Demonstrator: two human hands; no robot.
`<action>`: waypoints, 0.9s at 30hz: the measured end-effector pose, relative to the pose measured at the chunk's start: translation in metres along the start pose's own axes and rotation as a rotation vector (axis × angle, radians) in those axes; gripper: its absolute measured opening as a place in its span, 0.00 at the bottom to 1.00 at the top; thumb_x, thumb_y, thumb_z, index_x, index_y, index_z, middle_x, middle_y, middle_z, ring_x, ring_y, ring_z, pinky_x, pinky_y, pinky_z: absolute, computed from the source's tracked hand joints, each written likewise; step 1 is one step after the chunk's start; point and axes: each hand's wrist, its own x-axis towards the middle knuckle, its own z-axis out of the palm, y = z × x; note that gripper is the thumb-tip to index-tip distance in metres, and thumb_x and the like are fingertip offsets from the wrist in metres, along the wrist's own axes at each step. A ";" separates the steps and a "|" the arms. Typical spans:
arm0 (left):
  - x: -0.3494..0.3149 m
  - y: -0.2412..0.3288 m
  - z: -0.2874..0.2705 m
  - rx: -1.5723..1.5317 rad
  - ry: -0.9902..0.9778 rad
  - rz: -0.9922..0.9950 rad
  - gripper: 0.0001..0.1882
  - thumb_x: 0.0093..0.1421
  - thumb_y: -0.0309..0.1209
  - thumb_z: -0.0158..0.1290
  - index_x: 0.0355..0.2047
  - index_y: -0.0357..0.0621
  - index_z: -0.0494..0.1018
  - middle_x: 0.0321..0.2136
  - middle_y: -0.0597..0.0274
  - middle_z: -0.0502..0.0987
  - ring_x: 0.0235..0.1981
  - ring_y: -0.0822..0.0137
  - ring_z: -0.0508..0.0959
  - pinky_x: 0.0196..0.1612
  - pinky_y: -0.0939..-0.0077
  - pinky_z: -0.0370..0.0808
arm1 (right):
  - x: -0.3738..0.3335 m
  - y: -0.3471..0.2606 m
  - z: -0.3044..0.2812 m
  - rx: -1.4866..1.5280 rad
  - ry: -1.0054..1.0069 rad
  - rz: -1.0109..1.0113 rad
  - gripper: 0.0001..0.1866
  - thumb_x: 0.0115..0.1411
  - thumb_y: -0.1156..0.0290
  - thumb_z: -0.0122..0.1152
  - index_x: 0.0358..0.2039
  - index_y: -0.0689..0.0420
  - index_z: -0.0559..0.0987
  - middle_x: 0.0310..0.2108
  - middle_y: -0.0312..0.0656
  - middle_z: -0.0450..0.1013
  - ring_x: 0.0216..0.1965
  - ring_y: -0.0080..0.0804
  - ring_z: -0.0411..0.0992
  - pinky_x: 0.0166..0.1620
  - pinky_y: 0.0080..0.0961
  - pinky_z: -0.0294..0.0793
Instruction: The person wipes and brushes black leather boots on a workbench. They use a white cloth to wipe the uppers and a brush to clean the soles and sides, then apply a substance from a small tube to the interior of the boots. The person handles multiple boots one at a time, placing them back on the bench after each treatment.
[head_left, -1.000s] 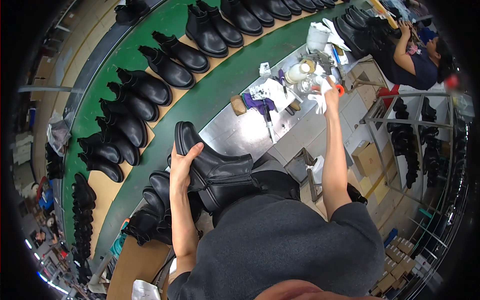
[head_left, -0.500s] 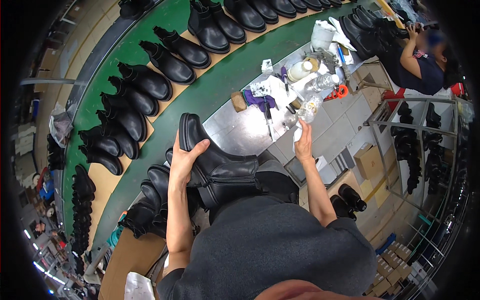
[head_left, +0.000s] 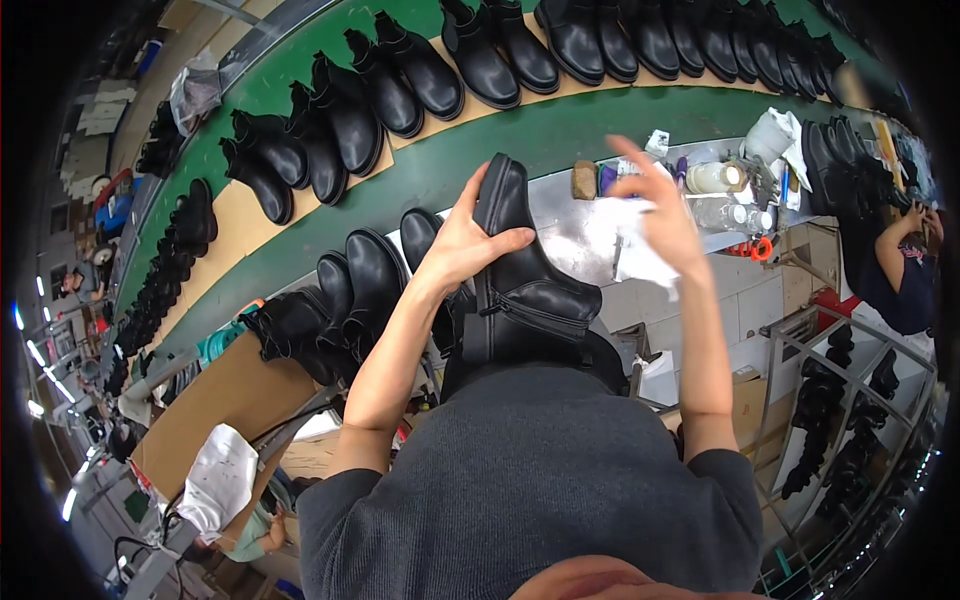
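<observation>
My left hand (head_left: 463, 248) is closed around the foot of a black leather boot (head_left: 535, 275). The thumb lies over its upper and the fingers wrap the sole side. The boot's toe points away from me, and a zipper runs along its shaft, which rests near my lap. To the right, my right hand (head_left: 668, 225) is smeared by motion, its index finger stretched out. A white cloth (head_left: 645, 262) hangs from that hand, apart from the boot, above the edge of the metal worktop (head_left: 565, 215).
Black boots (head_left: 400, 85) stand in a long row on the green bench (head_left: 420, 165). More boots (head_left: 340, 285) crowd at my left. Bottles (head_left: 715, 212), a brown block (head_left: 584, 180) and orange-handled scissors (head_left: 762, 249) lie at right. Beyond them is another person (head_left: 905, 270); a metal rack (head_left: 850, 400) holds footwear.
My view has turned, shifting the bench scene. My right hand with the white cloth has moved up and closer to the boot, away from the bottles. The left hand still grips the boot.
</observation>
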 end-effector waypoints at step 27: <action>-0.007 0.000 -0.018 0.150 -0.011 0.225 0.58 0.40 0.36 0.68 0.65 0.33 0.45 0.59 0.38 0.59 0.61 0.48 0.62 0.63 0.63 0.59 | 0.065 -0.050 0.078 0.096 -0.199 0.156 0.27 0.48 0.79 0.59 0.52 0.66 0.72 0.36 0.40 0.77 0.35 0.19 0.74 0.39 0.16 0.73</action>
